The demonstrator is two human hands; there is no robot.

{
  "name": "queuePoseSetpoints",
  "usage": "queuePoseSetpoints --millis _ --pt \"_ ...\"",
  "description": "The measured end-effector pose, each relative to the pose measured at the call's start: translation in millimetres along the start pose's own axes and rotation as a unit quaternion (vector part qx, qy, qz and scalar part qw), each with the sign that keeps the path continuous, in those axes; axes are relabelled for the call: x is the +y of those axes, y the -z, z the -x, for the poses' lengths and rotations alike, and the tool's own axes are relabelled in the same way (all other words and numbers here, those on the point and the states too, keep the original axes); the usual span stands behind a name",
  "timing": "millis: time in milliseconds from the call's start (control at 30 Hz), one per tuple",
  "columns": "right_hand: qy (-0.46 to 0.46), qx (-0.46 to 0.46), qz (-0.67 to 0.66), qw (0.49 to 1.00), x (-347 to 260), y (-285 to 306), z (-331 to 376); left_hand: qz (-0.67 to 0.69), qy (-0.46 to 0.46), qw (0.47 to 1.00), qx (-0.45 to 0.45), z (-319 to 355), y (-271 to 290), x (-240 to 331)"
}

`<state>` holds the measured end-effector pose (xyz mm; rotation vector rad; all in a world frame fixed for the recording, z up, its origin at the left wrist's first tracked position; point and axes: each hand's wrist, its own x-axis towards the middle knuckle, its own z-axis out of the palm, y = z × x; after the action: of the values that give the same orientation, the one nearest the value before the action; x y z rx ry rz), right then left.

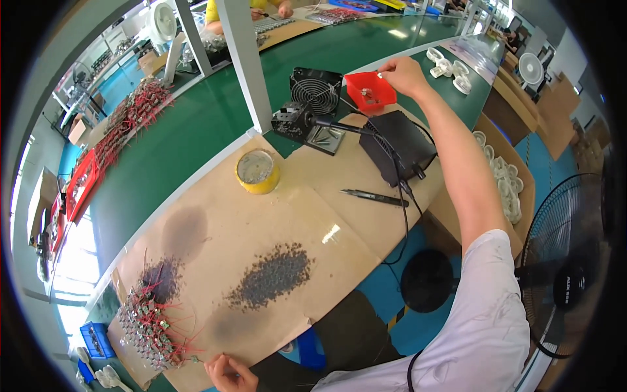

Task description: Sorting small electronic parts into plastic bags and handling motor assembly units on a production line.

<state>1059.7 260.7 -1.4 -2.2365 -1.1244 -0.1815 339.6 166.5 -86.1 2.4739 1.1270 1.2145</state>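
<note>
Black fan (316, 93) beside red bin (369, 91); right fingers (390, 65) pinch pale bit (380, 75); left fingers (220, 364) curled, hold unclear.

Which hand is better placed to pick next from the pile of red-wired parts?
Probably the left hand: it is near the pile of red-wired parts, while the right hand is across the table at the red plastic bin.

Bright, left-side glare (81, 245), bent edges perhaps soft.

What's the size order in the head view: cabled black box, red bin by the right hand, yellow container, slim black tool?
1. Cabled black box.
2. Red bin and yellow container: too alike to rank.
3. Slim black tool.
</note>
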Motion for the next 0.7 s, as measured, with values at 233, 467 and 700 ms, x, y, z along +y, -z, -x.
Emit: queuePoseSetpoints --millis 233,467,700 --pt "0.032 -0.057 0.018 0.998 21 -28 -25 -0.028 -0.002 1.000 -0.009 -3 0 -1" --pt "0.025 -0.053 0.051 0.997 29 -11 -37 -0.050 -0.007 0.999 -0.017 -7 5 7" --pt "-0.171 -0.221 0.139 0.950 17 -13 -21 -0.056 -0.022 0.998 -0.007 -21 1 14"
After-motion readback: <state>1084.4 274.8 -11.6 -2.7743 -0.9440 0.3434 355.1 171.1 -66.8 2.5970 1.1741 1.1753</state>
